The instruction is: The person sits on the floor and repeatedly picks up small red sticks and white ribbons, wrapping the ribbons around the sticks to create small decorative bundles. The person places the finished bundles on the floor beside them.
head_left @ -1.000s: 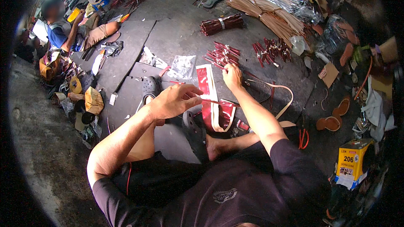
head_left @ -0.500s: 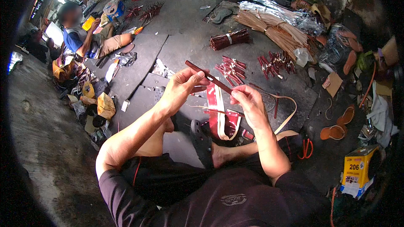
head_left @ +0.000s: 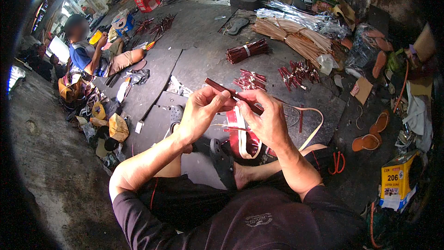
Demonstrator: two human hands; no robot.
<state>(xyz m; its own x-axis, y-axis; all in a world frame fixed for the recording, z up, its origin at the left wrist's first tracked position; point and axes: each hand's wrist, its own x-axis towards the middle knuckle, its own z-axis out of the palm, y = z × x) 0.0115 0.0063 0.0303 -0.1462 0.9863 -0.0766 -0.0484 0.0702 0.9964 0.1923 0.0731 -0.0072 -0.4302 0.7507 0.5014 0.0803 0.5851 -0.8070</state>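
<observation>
From the head view I find a slim, glossy, dark-red flat strap point(head_left: 213, 83) held up in the air, appearing over the far end of a shiny red, cream-edged sheet point(head_left: 233, 143). The left hand point(head_left: 203, 106) has its fingers pinched on the strap near one end; the right hand point(head_left: 268, 115) pinches it toward the other, by a small white bit point(head_left: 236, 98) too tiny for me to identify. I judge the strap light, bendable but springy, hardly fragile. Its gloss may slip, so I'd grip the flat faces near both ends.
</observation>
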